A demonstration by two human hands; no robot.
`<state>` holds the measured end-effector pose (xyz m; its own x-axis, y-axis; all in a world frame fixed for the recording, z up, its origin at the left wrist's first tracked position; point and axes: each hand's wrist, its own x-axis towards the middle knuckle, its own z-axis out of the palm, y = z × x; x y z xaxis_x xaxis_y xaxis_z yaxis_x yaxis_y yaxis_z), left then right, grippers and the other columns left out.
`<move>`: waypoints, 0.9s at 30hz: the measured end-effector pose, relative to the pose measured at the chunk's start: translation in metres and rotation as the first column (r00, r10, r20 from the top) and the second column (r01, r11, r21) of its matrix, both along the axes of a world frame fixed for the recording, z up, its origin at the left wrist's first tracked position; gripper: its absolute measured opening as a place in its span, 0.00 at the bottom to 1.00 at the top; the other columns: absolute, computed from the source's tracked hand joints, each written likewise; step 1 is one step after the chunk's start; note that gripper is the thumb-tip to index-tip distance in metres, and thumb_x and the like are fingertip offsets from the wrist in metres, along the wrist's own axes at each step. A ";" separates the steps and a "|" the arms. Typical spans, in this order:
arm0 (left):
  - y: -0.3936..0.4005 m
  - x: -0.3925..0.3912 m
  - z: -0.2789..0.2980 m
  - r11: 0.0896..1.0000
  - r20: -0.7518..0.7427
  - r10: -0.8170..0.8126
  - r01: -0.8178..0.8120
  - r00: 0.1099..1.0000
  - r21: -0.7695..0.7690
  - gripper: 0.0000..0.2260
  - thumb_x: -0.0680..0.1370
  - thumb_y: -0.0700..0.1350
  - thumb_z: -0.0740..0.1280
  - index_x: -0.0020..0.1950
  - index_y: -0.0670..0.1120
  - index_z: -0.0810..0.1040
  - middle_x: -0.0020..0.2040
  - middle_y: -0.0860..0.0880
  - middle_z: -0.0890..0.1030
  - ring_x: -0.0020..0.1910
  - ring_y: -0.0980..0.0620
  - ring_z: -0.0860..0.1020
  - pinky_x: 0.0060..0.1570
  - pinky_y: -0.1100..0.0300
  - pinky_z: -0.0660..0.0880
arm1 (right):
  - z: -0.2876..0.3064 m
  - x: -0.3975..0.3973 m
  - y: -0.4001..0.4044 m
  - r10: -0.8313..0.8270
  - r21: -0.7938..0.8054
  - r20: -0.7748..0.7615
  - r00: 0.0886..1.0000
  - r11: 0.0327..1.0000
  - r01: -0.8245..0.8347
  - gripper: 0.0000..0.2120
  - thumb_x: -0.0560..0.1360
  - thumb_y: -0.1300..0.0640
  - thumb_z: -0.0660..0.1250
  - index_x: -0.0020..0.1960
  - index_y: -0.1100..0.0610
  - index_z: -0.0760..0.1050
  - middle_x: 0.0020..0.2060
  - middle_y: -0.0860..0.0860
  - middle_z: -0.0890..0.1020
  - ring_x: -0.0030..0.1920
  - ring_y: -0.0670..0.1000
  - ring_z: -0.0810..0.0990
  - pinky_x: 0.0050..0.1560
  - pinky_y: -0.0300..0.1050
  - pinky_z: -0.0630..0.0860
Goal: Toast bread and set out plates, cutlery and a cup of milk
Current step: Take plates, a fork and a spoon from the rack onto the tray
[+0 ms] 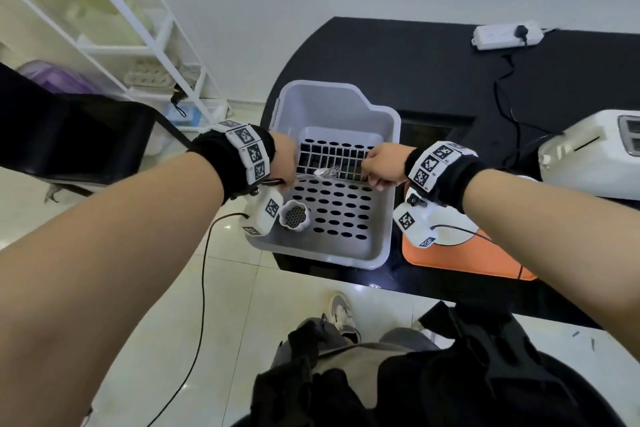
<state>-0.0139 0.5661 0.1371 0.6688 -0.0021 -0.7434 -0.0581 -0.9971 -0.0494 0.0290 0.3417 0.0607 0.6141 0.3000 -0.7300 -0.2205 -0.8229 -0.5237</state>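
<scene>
A grey dish-drainer bin (381, 246) stands at the left end of the black table (398, 73), and both hands are over its rack. My left hand (285, 161) pinches the handle end of a metal fork (327, 172), whose tines point right across the rack. My right hand (382, 165) hovers just right of the tines with its fingers curled under. Whether it holds anything is hidden. A white toaster (588, 156) sits at the right edge. A white plate (453, 236) lies on an orange mat (467, 258), partly behind my right wrist.
A small white flower-shaped holder (294, 215) sits in the bin's front left corner. A white power strip (505, 36) with a black cable lies at the back of the table. A black chair (86, 142) and a white shelf (114, 28) stand to the left.
</scene>
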 end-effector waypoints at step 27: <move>-0.252 0.008 -0.057 0.723 -0.053 0.447 -0.396 0.893 -0.566 0.10 0.83 0.44 0.66 0.54 0.38 0.83 0.44 0.46 0.87 0.29 0.53 0.77 0.37 0.57 0.81 | -0.009 -0.018 -0.206 -0.637 0.273 -0.200 0.745 0.694 0.667 0.07 0.83 0.61 0.61 0.46 0.57 0.74 0.32 0.51 0.74 0.30 0.49 0.73 0.33 0.41 0.70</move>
<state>-0.0058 0.3146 0.0806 0.7575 -0.0936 -0.6461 0.3536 -0.7730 0.5267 0.0107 0.1356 0.0519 0.6828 0.0626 -0.7279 -0.6943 -0.2543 -0.6732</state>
